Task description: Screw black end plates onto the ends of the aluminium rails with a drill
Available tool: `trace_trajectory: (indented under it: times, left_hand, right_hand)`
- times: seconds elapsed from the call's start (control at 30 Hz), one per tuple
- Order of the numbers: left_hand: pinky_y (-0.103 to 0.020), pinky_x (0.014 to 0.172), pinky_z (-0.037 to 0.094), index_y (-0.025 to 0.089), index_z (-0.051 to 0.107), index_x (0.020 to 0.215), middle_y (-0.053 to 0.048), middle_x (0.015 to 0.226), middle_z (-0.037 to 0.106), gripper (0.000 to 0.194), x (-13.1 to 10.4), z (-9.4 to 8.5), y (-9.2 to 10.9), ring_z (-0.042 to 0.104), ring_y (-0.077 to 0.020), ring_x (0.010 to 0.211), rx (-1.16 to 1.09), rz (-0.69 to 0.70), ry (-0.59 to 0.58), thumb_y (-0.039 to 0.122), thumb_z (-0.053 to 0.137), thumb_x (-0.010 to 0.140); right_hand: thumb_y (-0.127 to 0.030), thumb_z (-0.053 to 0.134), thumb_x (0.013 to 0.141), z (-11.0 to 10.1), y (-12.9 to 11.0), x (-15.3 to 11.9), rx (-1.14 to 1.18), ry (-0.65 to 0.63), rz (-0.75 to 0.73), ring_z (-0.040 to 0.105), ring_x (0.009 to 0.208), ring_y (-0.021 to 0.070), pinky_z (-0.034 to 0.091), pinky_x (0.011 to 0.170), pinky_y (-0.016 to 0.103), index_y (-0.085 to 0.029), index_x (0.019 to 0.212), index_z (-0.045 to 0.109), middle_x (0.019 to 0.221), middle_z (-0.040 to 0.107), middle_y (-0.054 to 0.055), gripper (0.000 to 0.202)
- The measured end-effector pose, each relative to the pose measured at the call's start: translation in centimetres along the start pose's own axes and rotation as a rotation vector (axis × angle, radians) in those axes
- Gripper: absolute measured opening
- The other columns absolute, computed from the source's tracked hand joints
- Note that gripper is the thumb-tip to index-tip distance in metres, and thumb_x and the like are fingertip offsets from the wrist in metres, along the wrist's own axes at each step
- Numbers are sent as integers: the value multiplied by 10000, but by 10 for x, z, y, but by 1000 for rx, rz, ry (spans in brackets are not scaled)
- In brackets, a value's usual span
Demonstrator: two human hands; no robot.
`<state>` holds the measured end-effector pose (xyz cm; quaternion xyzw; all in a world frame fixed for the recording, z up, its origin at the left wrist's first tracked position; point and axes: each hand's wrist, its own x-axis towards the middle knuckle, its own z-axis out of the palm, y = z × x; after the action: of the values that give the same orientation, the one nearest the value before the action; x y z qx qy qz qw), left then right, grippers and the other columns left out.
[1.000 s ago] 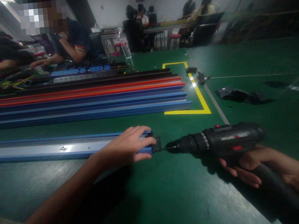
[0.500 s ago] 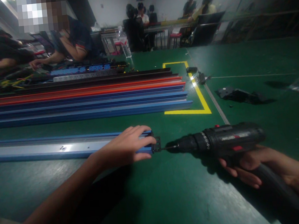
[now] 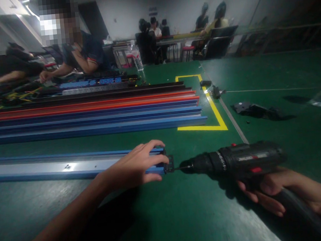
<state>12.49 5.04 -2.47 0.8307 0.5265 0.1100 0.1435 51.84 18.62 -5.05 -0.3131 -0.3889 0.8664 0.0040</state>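
My left hand (image 3: 140,164) is wrapped over the right end of a long blue metal rail (image 3: 51,168) with a silvery middle strip. Its fingers rest by a small black end bracket (image 3: 168,163) fitted against the rail's end. In my right hand (image 3: 280,188) is a black cordless drill (image 3: 238,158) with red details, lying sideways and pointing left. The drill's thin bit (image 3: 182,167) reaches to the lower part of the bracket; whether it sits in a screw is too small to tell.
Beyond the rail lie several blue, red and black rails (image 3: 92,121), ending near a yellow tape outline (image 3: 219,118). Black parts (image 3: 256,111) lie at the right on the green table (image 3: 200,215). A clear bottle (image 3: 137,58) stands at the back; a person (image 3: 80,56) sits across.
The whole view has shifted, so everything sits a little lower in the picture. Both hands, the drill and the rail keep about the same places relative to each other.
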Motion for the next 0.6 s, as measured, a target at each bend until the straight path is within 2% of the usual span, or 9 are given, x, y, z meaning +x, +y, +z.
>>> trace_trajectory:
  times: [0.17,0.4,0.6]
  left_hand:
    - [-512,1000,486,320,616,1263,-94,1455,388,447,0,0,1,538,-295,1181,0,-1,-13,307,758,840]
    - [-498,1008,480,317,616,1260,-94,1433,390,444,1,0,0,534,-294,1181,-1,-5,-27,319,759,840]
    - [-494,1000,480,328,612,1265,-83,1429,397,438,2,-2,0,536,-288,1168,2,-12,-33,329,748,849]
  right_hand:
    - [-255,681,661,6,-2,-2,-16,53,-5,550,399,105,483,415,209,-160,909,803,754,726,115,291]
    - [-264,693,672,4,-1,-2,2,21,-5,553,411,92,482,417,187,-148,926,800,766,721,122,300]
    - [-242,675,673,-2,0,0,22,-46,-13,595,435,98,510,437,170,-95,973,789,782,722,130,353]
